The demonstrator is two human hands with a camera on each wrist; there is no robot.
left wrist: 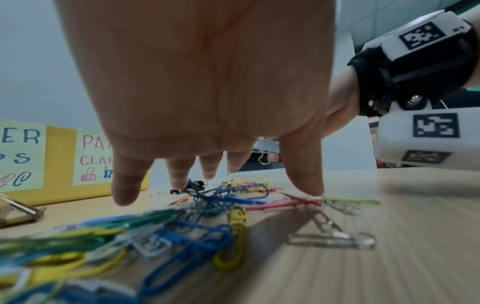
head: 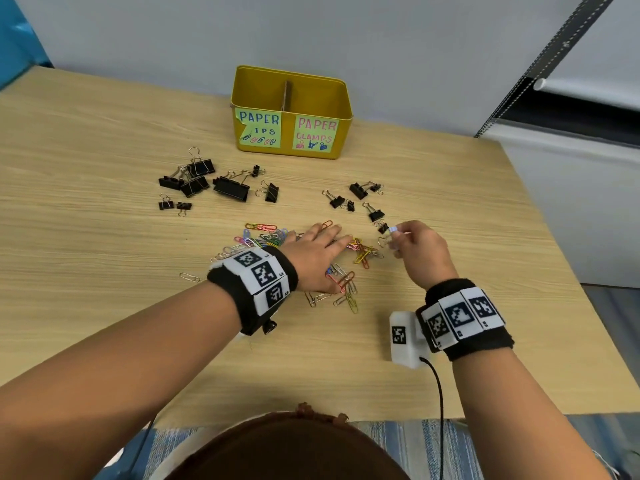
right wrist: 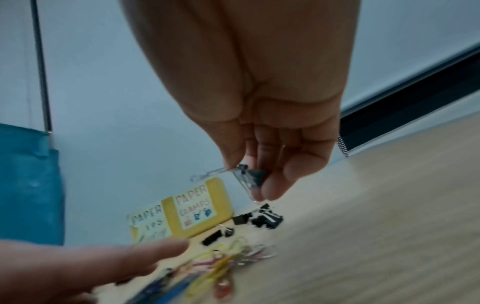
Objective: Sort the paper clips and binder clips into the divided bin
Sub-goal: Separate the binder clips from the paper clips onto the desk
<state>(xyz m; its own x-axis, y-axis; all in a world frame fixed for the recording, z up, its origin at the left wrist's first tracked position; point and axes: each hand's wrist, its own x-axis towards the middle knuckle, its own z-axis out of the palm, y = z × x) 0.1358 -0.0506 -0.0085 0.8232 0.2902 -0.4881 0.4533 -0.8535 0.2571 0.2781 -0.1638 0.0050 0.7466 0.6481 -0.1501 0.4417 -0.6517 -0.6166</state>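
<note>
Part of the paper clips [head: 266, 237] is hidden under the left hand [head: 315, 258], and the inside of the bin [head: 291, 112] behind its divider cannot be made out; the wrist views are blurred near the worktop [head: 104, 237]. The left hand is laid flat on the clip pile with fingers [left wrist: 303, 170] spread and straight, nothing being gripped. A small binder clip [right wrist: 246, 176] is pinched in the fingertips of the right hand [head: 420, 251], held above the worktop beside the loose binder clips [head: 367, 202], well short of the bin.
</note>
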